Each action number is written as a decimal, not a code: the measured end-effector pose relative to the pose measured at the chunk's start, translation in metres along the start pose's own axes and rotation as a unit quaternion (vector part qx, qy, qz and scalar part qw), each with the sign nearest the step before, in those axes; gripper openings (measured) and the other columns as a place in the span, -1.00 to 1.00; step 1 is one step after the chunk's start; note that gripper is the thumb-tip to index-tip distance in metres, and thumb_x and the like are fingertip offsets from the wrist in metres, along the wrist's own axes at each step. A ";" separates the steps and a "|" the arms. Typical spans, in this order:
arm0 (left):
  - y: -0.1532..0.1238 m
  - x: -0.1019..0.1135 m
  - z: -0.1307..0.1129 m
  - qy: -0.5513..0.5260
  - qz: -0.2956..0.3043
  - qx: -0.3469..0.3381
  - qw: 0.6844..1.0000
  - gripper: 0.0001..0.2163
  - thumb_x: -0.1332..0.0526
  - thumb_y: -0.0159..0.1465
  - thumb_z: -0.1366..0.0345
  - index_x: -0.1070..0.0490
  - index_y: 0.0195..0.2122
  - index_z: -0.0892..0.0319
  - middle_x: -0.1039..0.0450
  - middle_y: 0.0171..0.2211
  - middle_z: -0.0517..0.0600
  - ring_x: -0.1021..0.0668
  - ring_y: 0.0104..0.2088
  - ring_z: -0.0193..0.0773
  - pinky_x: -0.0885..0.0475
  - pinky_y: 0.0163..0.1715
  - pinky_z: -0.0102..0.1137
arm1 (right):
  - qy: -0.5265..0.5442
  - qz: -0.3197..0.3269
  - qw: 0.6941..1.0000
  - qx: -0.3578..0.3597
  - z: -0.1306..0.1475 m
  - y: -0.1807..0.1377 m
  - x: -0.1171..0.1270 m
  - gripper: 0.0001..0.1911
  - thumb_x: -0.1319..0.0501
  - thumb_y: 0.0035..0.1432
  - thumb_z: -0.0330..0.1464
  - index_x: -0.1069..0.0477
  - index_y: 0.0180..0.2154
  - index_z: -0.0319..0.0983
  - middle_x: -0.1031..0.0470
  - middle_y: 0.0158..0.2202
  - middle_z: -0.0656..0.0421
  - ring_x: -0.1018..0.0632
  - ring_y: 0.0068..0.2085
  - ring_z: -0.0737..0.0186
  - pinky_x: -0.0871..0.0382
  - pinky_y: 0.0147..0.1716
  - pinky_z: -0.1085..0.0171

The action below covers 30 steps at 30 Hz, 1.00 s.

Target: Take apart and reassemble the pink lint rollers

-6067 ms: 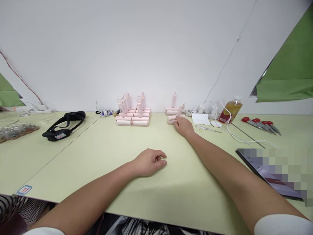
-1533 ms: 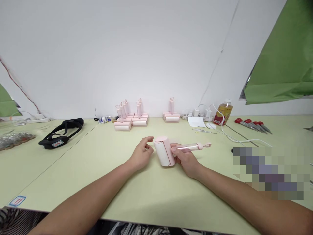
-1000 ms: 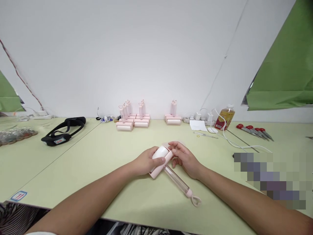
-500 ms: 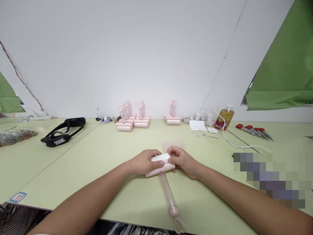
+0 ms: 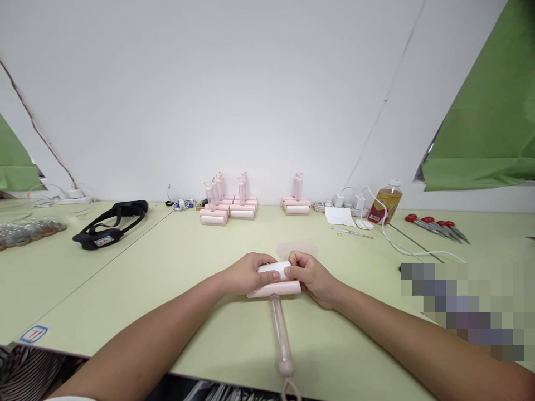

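A pink lint roller (image 5: 281,288) lies on the table before me, its clear handle (image 5: 280,331) and loop end pointing toward the front edge. My left hand (image 5: 246,274) is wrapped over the left part of the white sticky roll (image 5: 273,270), its thumb resting on top. My right hand (image 5: 311,278) pinches at the right end of the same roll, its thumb and fingertips closed on the edge. Whether a sheet edge is between those fingertips cannot be made out. Just behind the hands a thin pale pink sheet (image 5: 297,248) lies flat on the table.
Several pink lint rollers (image 5: 229,206) stand along the wall, more of them (image 5: 296,201) to the right. A drink bottle (image 5: 384,203), white cables (image 5: 390,239) and red-capped tools (image 5: 438,227) are at right. A black head strap (image 5: 111,225) lies at left.
The lint roller's handle has swung a little to the left, and its pink cover sits more level, showing more below the white roll. Both hands keep their hold in nearly the same place.
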<state>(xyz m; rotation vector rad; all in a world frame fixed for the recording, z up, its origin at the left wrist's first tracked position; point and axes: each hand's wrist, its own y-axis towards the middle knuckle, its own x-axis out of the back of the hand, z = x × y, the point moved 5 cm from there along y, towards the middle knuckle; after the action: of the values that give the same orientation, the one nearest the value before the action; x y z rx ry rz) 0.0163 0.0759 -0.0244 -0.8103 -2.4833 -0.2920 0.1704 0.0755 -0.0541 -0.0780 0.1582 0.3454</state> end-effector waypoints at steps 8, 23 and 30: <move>0.010 0.005 0.010 -0.016 -0.070 -0.013 0.997 -0.66 -0.21 0.20 0.10 -0.51 -0.09 0.18 -0.54 -0.18 0.02 -0.52 -0.19 -0.12 -0.38 -0.21 -0.32 | -0.069 -0.052 0.995 0.055 0.001 0.006 0.008 -0.64 -0.35 -0.03 -0.16 -0.22 -0.53 -0.20 -0.34 -0.64 0.32 -0.32 -0.57 0.36 -0.17 -0.54 0.34; 0.004 0.016 0.011 -0.074 -0.160 -0.046 0.983 -0.47 -0.40 0.04 0.19 -0.37 0.06 0.09 -0.36 -0.08 0.01 -0.49 -0.21 -0.24 -0.43 -0.22 -0.35 | -0.042 -0.015 0.994 0.096 0.009 -0.003 0.008 -0.72 -0.28 0.09 -0.17 -0.44 -0.22 -0.21 -0.43 -0.37 0.23 -0.42 -0.36 0.29 -0.29 -0.33 0.27; 0.008 0.021 0.013 -0.266 -0.244 -0.056 0.931 -0.50 -0.44 -0.03 0.11 -0.18 -0.21 0.11 -0.28 -0.30 -0.14 -0.45 -0.43 -0.40 -0.45 -0.53 -0.45 | -0.003 -0.073 0.993 0.092 0.009 -0.001 0.015 -0.71 -0.22 0.09 -0.21 -0.34 -0.17 -0.20 -0.45 -0.37 0.21 -0.46 -0.35 0.24 -0.31 -0.27 0.22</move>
<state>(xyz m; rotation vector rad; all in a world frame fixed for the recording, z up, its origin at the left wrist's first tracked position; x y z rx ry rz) 0.0018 0.0970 -0.0242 -0.3158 -3.1973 -0.4325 0.1856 0.0805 -0.0480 0.0933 0.1759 0.1835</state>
